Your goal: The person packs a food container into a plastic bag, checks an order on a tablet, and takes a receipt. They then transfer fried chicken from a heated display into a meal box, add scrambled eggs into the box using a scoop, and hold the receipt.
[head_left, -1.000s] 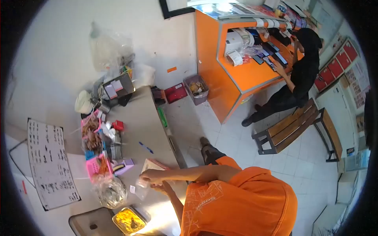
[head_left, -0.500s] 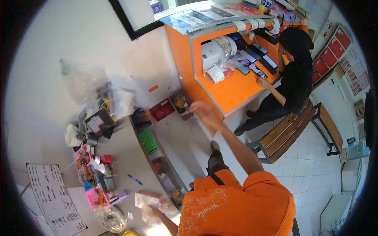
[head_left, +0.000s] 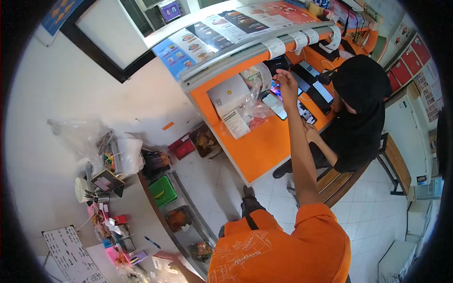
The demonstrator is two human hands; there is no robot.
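Observation:
My right hand (head_left: 288, 87) is raised over the orange counter (head_left: 264, 155), above several phones. Its fingers are loosely bent and somewhat apart, and I see nothing in them. One lit phone (head_left: 275, 105) lies just below it. Low on the left, my left hand (head_left: 177, 267) is beside a flat pale and red packet (head_left: 163, 263) on the grey table (head_left: 137, 207). Blur hides the left fingers, so whether they grip anything is unclear. A blue pen (head_left: 152, 243) lies near the packet.
A person in black (head_left: 363, 113) sits at the counter on a wooden bench (head_left: 344, 184), holding a phone. Receipts and a plastic bag (head_left: 255, 113) lie on the counter shelf. A green basket (head_left: 163, 191) and bins stand beneath the table. A whiteboard (head_left: 75, 257) is at lower left.
My right hand has left the table and moved up and right to above the counter phones. My left hand remains by the packet. The view has shifted nearer the counter.

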